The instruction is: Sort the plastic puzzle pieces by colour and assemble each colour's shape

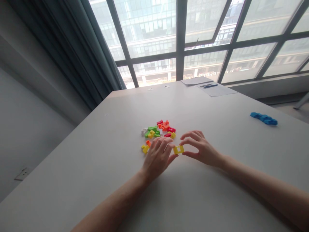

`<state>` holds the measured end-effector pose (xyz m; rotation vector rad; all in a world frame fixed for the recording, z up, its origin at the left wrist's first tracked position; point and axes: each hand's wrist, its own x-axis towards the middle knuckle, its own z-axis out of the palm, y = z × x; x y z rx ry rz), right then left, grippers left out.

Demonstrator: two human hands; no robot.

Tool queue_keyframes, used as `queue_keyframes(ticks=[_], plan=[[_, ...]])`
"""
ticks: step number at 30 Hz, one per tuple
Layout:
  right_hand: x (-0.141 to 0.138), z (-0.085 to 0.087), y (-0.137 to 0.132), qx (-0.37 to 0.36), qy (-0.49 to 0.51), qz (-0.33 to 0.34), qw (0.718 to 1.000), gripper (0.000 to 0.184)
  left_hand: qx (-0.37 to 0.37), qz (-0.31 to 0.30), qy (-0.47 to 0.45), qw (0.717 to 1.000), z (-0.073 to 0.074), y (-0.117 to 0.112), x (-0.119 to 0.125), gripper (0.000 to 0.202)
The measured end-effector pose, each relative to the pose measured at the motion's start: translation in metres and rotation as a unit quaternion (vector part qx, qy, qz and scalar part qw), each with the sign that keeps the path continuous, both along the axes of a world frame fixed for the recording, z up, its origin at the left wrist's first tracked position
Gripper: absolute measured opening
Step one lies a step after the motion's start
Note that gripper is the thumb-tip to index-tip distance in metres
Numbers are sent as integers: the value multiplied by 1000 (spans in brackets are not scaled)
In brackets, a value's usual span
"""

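A yellow plastic building block (179, 149) with an opening through its middle is between my two hands, just above the white table. My left hand (158, 156) pinches its left side between thumb and fingers. On the other side, the thumb and index finger of my right hand (202, 149) grip the right edge, the remaining fingers bent above. Behind and partly under my left hand lies a loose pile of small blocks: green ones (152, 129), orange ones (164, 126), red ones (171, 129), white and yellow ones. My left hand hides part of this pile.
A row of joined blue blocks (264, 118) lies on the right of the white table (84, 154). Papers (196, 81) and a pen (210, 86) rest at the far edge before the window. A dark curtain (79, 48) hangs at the left.
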<state>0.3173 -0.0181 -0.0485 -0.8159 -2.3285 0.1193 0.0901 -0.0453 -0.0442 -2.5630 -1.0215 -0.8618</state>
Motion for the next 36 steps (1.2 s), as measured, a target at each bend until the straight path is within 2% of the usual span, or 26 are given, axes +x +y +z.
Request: queue_keyframes(ticks=[8,11,16,20,23,36], plan=[[9,4,10,14,-27,-9,999,17,-21,15,1,1000,-1,0,-1,20],[29,5,30,3,-23,-87,996,18,-35,32,-2,999,-1,0,-2,25],[89,-7,71,-22,-8,-253,967,32,-43,40,6,998,-3,2,-2,27],[129,-19,89,-41,-4,-323,946,40,-44,36,4,998,-4,2,-2,26],[140,-23,93,-54,-3,-334,941,40,-40,36,3,999,-4,2,-2,24],[135,-28,90,-83,-25,-324,942,40,-42,33,-5,999,-4,3,-2,24]])
